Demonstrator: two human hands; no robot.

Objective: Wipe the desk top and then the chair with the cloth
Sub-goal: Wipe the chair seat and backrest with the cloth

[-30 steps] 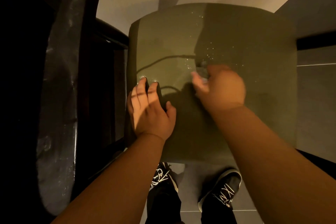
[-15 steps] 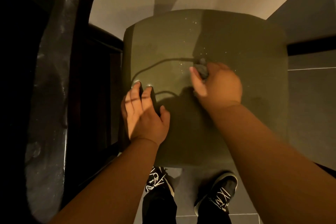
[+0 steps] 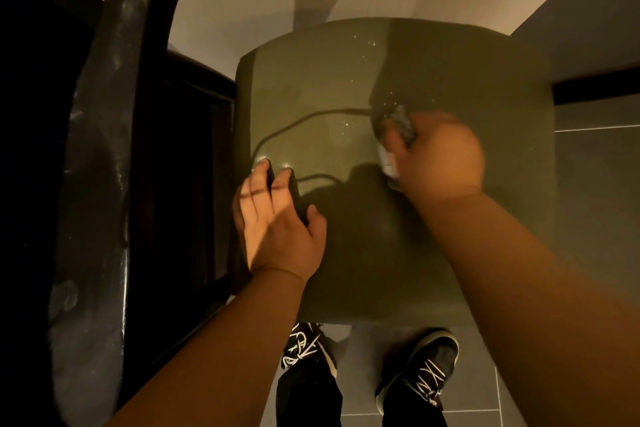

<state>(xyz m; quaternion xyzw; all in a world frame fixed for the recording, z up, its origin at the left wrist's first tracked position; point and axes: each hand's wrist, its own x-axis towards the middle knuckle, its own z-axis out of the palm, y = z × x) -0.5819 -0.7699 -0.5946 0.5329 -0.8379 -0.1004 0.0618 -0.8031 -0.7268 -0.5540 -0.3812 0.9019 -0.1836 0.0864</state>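
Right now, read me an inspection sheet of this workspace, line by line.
Surface: olive chair seat, pale specks scattered near its far edge and middle.
Job's things: grey cloth, bunched, held against the seat.
Clutter: nothing seen.
Hands: left hand rests flat on the seat's left side, fingers straight; right hand grips the cloth.
Cables: thin dark curved line across the seat; cable or shadow, cannot tell.
Surroundings: dark glossy frame at left, grey floor tiles, black shoes with white laces below.

The left hand (image 3: pixel 277 229) rests flat on the olive-green padded chair seat (image 3: pixel 311 87) while the right hand (image 3: pixel 440 156) grips a crumpled grey cloth (image 3: pixel 398 123) against it.
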